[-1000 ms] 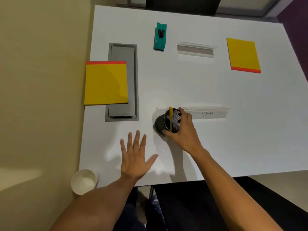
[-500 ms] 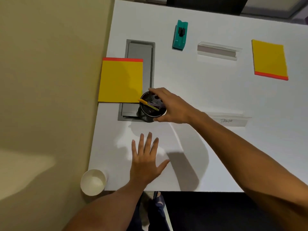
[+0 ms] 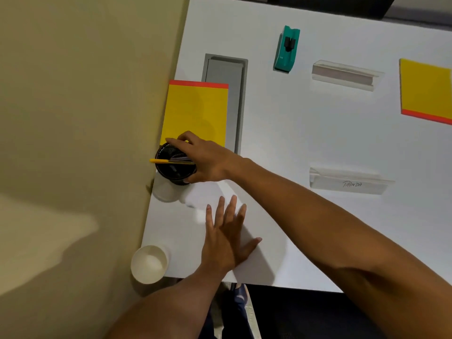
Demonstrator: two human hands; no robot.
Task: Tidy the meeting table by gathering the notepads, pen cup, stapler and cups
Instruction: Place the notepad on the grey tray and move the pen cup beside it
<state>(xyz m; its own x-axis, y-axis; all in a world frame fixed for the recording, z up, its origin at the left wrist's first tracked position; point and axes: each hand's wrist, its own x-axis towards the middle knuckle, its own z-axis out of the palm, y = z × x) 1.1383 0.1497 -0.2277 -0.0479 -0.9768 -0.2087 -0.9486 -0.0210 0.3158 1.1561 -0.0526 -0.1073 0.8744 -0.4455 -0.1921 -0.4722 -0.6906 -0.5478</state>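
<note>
My right hand grips the rim of the black mesh pen cup, which holds a yellow pen and sits at the table's left edge, just below a yellow notepad with a red top band. My left hand lies flat and open on the white table. A second yellow notepad lies at the far right. A teal stapler sits at the back. A white paper cup stands at the near left corner. A clear cup shows just under the pen cup.
A grey cable hatch is set into the table beside the left notepad. Two clear name-card holders lie on the table, one at the back and one labelled "PANDA". The beige floor lies left of the table edge.
My right hand has carried the pen cup leftward from the table's middle to the left edge below the notepad. My left hand stays flat on the table.
</note>
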